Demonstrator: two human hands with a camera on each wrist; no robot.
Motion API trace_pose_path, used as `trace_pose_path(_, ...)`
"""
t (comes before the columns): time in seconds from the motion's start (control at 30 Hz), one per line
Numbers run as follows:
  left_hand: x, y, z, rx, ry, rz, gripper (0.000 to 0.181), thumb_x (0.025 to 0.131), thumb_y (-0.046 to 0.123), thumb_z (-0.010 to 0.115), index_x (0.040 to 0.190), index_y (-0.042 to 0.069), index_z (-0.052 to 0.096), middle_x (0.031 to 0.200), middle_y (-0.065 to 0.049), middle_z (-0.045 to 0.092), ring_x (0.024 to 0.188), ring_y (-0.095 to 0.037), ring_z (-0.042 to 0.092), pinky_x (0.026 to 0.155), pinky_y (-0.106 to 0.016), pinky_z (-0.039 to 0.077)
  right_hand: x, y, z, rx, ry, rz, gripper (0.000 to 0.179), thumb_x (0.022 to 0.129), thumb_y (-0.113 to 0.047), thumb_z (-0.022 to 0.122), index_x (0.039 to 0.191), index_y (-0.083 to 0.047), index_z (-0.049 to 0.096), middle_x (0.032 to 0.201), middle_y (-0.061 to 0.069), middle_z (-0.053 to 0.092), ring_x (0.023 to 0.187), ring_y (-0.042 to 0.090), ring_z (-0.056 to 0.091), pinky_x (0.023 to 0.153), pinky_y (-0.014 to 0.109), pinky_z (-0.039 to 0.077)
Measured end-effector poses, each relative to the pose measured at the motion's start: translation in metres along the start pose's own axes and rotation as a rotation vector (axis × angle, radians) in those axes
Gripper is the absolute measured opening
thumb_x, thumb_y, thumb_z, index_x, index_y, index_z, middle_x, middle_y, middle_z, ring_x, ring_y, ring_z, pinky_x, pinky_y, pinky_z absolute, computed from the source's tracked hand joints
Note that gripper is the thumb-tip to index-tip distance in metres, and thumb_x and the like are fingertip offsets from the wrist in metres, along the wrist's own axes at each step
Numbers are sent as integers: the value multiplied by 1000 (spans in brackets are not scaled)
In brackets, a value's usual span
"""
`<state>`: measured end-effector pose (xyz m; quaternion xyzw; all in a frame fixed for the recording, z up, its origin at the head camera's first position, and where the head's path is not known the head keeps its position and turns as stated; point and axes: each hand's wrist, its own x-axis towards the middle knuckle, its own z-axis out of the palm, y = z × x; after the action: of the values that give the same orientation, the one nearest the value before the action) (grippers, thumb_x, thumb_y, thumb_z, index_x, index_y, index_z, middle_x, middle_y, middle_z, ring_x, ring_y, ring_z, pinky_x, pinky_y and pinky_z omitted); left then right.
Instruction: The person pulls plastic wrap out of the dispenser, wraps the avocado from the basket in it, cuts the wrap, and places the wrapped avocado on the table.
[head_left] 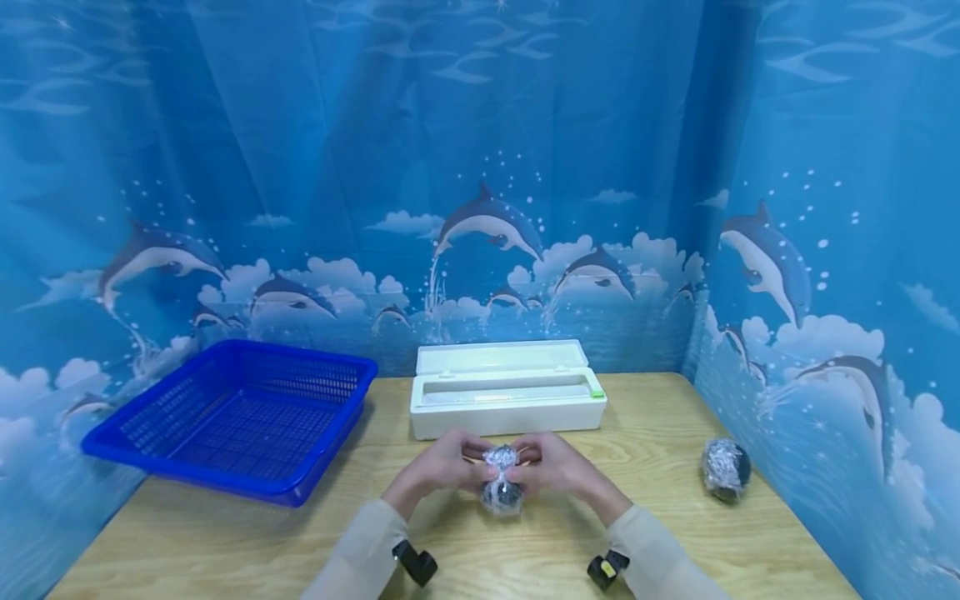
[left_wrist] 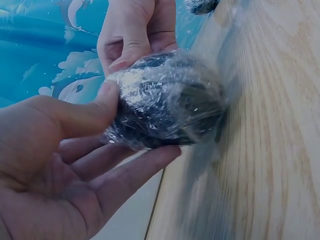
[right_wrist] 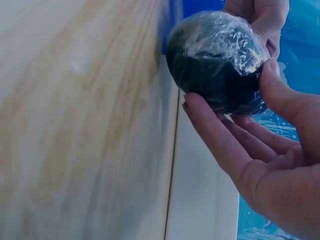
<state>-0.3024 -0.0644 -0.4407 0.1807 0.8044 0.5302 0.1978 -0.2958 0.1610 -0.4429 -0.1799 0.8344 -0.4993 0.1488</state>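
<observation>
A dark, rounded object wrapped in clear plastic film (head_left: 502, 497) is between both hands, near the front middle of the table. In the left wrist view the film on the wrapped object (left_wrist: 167, 100) looks crinkled and shiny. My left hand (head_left: 452, 463) grips it from the left, with the thumb on one side and the fingers on the other. From the right, my right hand (head_left: 557, 468) holds it the same way. The right wrist view shows a dark, smooth side of the wrapped object (right_wrist: 215, 70); its exact kind is hidden by the film.
Behind the hands stands a white cling film dispenser (head_left: 510, 418) with its lid raised. At the left is a blue plastic basket (head_left: 300, 483). A second dark, film-wrapped object (head_left: 725, 469) lies near the right edge of the wooden table (head_left: 600, 533). A dolphin-printed curtain (head_left: 637, 167) surrounds the table.
</observation>
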Motion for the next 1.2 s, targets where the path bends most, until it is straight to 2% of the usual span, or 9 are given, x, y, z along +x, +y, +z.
trace_pose_path(0.17,1,1,-8,-4,20,24,51,94,26,77,137,3,63,132,-22,68,116,-33,69,90,-42,63,2,-4,-3,-131,147,-74,50,82,-20,87,123,0,67,115,14,75,103,25,72,90,39,62)
trace_pose_path(0.37,0,4,-11,-155,38,-37,56,110,39,46,145,-4,51,121,-26,70,99,-37,76,82,-40,66,3,-5,1,-95,291,-195,50,72,-7,91,117,-3,68,117,15,73,108,33,72,94,40,62)
trace_pose_path(0.47,0,5,-10,-188,23,-31,57,112,39,41,146,-5,47,115,-25,71,94,-37,77,78,-37,66,3,-4,4,-80,301,-290,49,70,0,90,114,-3,68,116,14,71,111,35,70,98,41,61)
trace_pose_path(0.63,0,6,-7,-230,19,-33,57,108,31,54,151,-4,42,130,-31,63,97,-36,76,84,-39,65,2,-4,3,-85,214,-388,39,78,6,82,113,-4,68,123,17,65,124,38,62,108,47,53)
trace_pose_path(0.73,1,5,-5,-214,73,-57,60,102,26,65,151,-1,44,139,-31,55,98,-32,74,87,-41,65,1,-5,1,-16,190,-322,33,90,5,71,122,-1,65,132,21,62,130,42,58,111,50,51)
trace_pose_path(0.83,1,2,0,-159,117,-56,62,96,20,74,149,2,48,142,-32,51,97,-28,72,87,-42,64,2,-5,0,30,251,-191,31,99,-4,63,130,-2,62,134,19,63,128,40,61,108,50,54)
trace_pose_path(0.93,1,0,5,-69,123,-47,66,90,17,80,148,5,50,143,-32,49,98,-28,70,84,-41,65,5,-2,2,-3,292,-65,31,100,-11,64,131,-5,62,133,16,65,122,35,65,100,45,59)
trace_pose_path(1.07,-1,-1,10,-7,93,-39,72,87,10,81,151,7,49,142,-32,48,101,-32,69,79,-40,65,5,4,4,-40,234,20,38,98,-14,68,132,0,60,131,22,65,108,31,70,87,40,63)
trace_pose_path(1.2,1,0,10,22,85,-53,66,87,10,82,147,8,54,133,-27,55,96,-30,69,73,-38,66,4,8,6,-24,149,64,45,98,-16,69,135,5,56,131,27,63,91,23,72,77,35,65)
